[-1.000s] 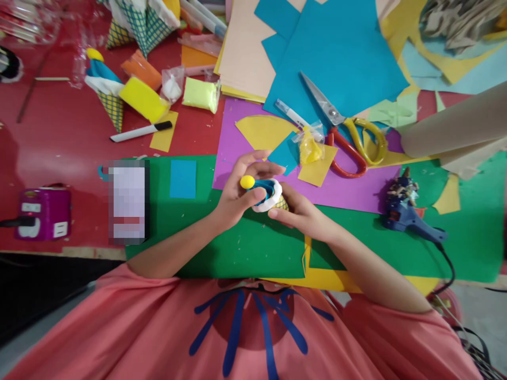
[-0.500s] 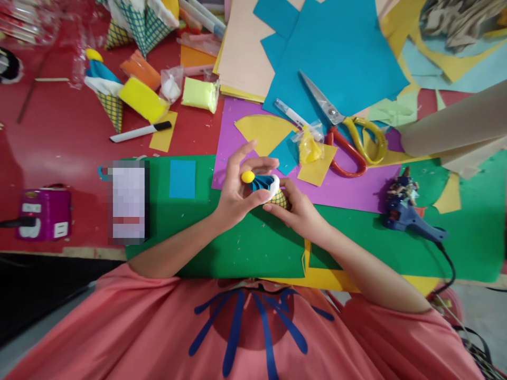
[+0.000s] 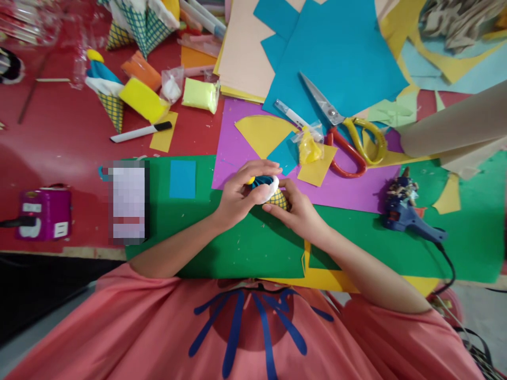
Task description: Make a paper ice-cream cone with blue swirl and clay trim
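Between my hands is a small craft ice cream cone [image 3: 279,199] with a yellow checked cone, a white fluffy rim, a pleated blue top and a yellow ball. My left hand [image 3: 240,195] curls around the blue top, its thumb pressing the white rim and its fingers partly covering the yellow ball. My right hand [image 3: 299,211] pinches the checked cone between thumb and fingers. The cone lies tilted, its tip hidden in the right hand. Beneath it spreads a green sheet [image 3: 237,253].
Scissors [image 3: 335,116], a glue gun [image 3: 412,214] with a cord, and a bag of yellow clay [image 3: 309,148] lie to the right. A phone [image 3: 129,203] and purple socket box [image 3: 43,214] are at left. Another finished cone [image 3: 109,97] sits beside clay packs [image 3: 144,100].
My left fingers have lowered and closed over the blue top, now covering most of the yellow ball. The right hand keeps its grip on the cone.
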Available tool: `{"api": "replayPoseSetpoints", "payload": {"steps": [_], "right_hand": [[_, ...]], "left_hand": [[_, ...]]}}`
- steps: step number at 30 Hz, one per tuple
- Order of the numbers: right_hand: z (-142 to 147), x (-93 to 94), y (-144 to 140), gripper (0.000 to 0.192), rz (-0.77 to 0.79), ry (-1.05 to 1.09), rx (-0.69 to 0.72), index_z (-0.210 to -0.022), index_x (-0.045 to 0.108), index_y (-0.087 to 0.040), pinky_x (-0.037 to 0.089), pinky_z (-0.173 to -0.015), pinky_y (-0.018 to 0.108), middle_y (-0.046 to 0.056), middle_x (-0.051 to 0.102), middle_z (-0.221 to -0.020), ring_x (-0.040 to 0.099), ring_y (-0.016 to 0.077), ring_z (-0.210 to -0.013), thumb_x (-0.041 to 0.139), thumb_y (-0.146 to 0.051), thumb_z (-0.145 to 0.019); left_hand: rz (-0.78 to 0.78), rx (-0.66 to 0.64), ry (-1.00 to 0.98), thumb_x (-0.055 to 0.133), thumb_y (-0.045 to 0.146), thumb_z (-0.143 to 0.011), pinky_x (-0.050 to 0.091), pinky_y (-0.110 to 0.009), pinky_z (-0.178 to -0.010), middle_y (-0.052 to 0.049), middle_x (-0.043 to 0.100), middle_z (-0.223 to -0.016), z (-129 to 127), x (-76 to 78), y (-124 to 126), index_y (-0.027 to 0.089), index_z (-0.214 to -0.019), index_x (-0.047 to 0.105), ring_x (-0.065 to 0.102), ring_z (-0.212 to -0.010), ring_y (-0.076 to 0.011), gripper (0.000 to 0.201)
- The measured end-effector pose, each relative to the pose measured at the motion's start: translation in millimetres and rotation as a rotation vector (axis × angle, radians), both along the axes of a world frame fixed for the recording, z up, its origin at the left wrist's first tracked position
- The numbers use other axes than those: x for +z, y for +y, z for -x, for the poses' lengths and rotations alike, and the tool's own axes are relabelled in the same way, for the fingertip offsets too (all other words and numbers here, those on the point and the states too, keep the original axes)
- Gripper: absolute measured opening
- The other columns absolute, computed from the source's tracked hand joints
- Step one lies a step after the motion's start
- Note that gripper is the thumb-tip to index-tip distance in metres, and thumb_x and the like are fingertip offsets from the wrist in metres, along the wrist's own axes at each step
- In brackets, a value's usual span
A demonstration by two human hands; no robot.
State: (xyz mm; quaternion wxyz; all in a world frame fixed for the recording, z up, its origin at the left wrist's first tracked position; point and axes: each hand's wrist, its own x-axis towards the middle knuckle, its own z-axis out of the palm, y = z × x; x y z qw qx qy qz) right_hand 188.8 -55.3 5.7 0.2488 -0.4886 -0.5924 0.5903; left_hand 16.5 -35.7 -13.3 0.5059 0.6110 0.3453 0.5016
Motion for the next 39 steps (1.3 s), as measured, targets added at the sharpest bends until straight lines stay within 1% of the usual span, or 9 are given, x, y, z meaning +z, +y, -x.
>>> {"api": "replayPoseSetpoints", "payload": {"steps": [4,6,9,12,17,24,30,34,39], "right_hand": [[1,-0.4,-1,0.041,0.031,0.054,-0.036,-0.108,0.044,-0.021,0.037,-0.043,0.020,0.002,0.062,-0.086,0.054,0.0089,-0.057,0.069,-0.040,-0.082],[1,-0.4,-2,0.042,0.075,0.069,-0.066,-0.110,0.043,-0.021,0.035,-0.037,0.018,0.001,0.063,-0.085,0.050,0.0048,-0.046,0.068,-0.041,-0.083],[1,-0.5,-2,0.050,0.161,0.135,-0.103,-0.115,0.040,-0.022,0.035,-0.031,0.017,-0.004,0.062,-0.077,0.047,0.0029,-0.036,0.071,-0.043,-0.081],[0,-0.6,1,0.057,0.319,0.360,-0.071,-0.118,0.038,-0.022,0.048,-0.036,0.020,-0.005,0.063,-0.073,0.060,0.0093,-0.042,0.073,-0.044,-0.078],[-4,-0.5,8,0.047,0.555,0.624,0.062,-0.113,0.050,-0.016,0.062,-0.060,0.025,0.006,0.072,-0.092,0.075,0.0169,-0.070,0.071,-0.042,-0.081],[-2,-3.4,5,0.048,0.477,0.599,-0.008,-0.116,0.053,-0.017,0.060,-0.059,0.020,0.004,0.074,-0.094,0.074,0.0130,-0.067,0.076,-0.036,-0.079],[3,-2.8,1,0.051,0.443,0.574,-0.104,-0.113,0.049,-0.020,0.061,-0.058,0.021,0.002,0.072,-0.093,0.074,0.0131,-0.066,0.079,-0.036,-0.074],[6,-2.1,0,0.053,0.432,0.572,-0.129,-0.112,0.047,-0.020,0.061,-0.057,0.020,0.000,0.072,-0.087,0.074,0.0125,-0.065,0.080,-0.034,-0.073],[7,-3.4,1,0.050,0.439,0.565,-0.133,-0.107,0.048,-0.021,0.061,-0.058,0.021,0.001,0.072,-0.088,0.074,0.0130,-0.067,0.080,-0.037,-0.072]], "left_hand": [[-0.044,0.003,-0.021,0.061,0.051,-0.086,0.057,-0.042,-0.097,-0.005,0.043,-0.148,2,-5.9,1,0.040,-0.140,0.042,0.056,-0.129,-0.0286,0.059],[-0.155,0.025,0.097,0.070,0.049,-0.080,0.054,-0.046,-0.101,-0.004,0.037,-0.152,3,-6.1,2,0.040,-0.136,0.049,0.051,-0.133,-0.0323,0.061],[-0.262,0.021,0.224,0.070,0.045,-0.081,0.052,-0.049,-0.103,-0.004,0.037,-0.151,5,-4.7,4,0.037,-0.123,0.062,0.051,-0.132,-0.0325,0.044],[-0.298,0.029,0.208,0.067,0.038,-0.085,0.053,-0.047,-0.102,-0.003,0.040,-0.149,6,-4.0,6,0.038,-0.122,0.063,0.054,-0.129,-0.0287,0.038],[-0.353,0.010,0.188,0.061,0.028,-0.089,0.052,-0.042,-0.106,-0.001,0.038,-0.151,7,-3.3,7,0.040,-0.126,0.061,0.053,-0.132,-0.0257,0.039],[-0.321,0.088,0.206,0.068,0.042,-0.084,0.048,-0.049,-0.109,-0.002,0.043,-0.147,11,-0.3,7,0.034,-0.114,0.066,0.053,-0.131,-0.0283,0.032],[-0.541,0.161,0.353,0.072,0.035,-0.081,0.046,-0.051,-0.110,0.000,0.044,-0.144,18,1.1,10,0.034,-0.108,0.068,0.051,-0.132,-0.0282,0.027],[-0.471,0.234,0.456,0.073,0.049,-0.077,0.036,-0.059,-0.115,0.000,0.050,-0.139,22,-0.9,9,0.030,-0.091,0.070,0.050,-0.132,-0.0291,0.024],[-0.497,0.287,0.478,0.075,0.051,-0.073,0.029,-0.062,-0.118,-0.001,0.059,-0.130,22,-2.1,8,0.030,-0.086,0.070,0.056,-0.125,-0.0269,0.025]]}}
